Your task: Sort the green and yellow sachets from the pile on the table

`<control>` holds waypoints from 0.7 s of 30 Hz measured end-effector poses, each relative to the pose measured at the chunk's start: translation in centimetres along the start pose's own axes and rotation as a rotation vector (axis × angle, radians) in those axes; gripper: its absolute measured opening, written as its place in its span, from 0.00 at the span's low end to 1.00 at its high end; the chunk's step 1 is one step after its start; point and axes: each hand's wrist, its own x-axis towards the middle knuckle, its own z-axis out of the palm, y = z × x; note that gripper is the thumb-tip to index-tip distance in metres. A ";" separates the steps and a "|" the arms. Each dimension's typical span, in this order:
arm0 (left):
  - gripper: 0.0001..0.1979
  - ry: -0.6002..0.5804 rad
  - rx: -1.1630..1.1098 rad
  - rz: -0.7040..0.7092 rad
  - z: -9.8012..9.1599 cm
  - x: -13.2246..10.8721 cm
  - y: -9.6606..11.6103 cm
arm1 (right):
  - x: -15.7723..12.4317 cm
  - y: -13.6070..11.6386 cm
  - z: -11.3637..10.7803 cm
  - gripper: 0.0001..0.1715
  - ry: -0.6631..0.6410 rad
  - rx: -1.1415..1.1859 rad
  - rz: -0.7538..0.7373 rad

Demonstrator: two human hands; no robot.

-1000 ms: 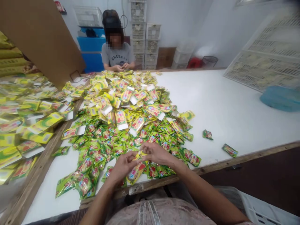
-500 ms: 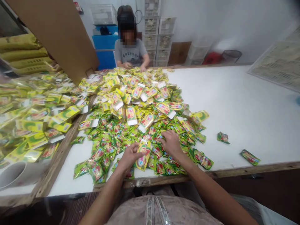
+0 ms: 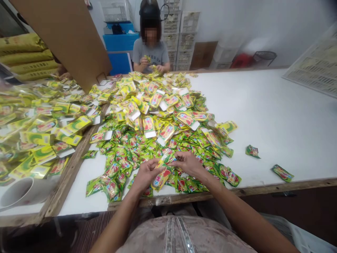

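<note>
My left hand (image 3: 147, 174) is closed on a small yellow-green printed carton (image 3: 161, 177), thumb across its front. The carton is tilted, with its top end away from me. At that end my right hand (image 3: 188, 163) pinches a small green sachet (image 3: 171, 159), which touches the carton's top; whether part of it is inside I cannot tell. Around and beyond both hands lies a heap of green sachets (image 3: 142, 146). Behind them rises a pile of yellow cartons (image 3: 167, 131), several with white end flaps showing.
Two loose sachets, one (image 3: 252, 151) farther off, lie at the right on the white table (image 3: 252, 116). More cartons (image 3: 39, 138) and a white cup (image 3: 28, 191) are left of a wooden edge strip (image 3: 76, 165). Across the table a person (image 3: 151, 52) handles small packs.
My right hand has come from the sachet heap to the carton's top with a green sachet. The left hand keeps the carton. The person opposite has raised a pack.
</note>
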 end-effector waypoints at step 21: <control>0.21 0.001 0.048 0.086 0.4 0.6 0.2 | -0.2 -2.1 1.1 0.10 0.283 0.168 0.068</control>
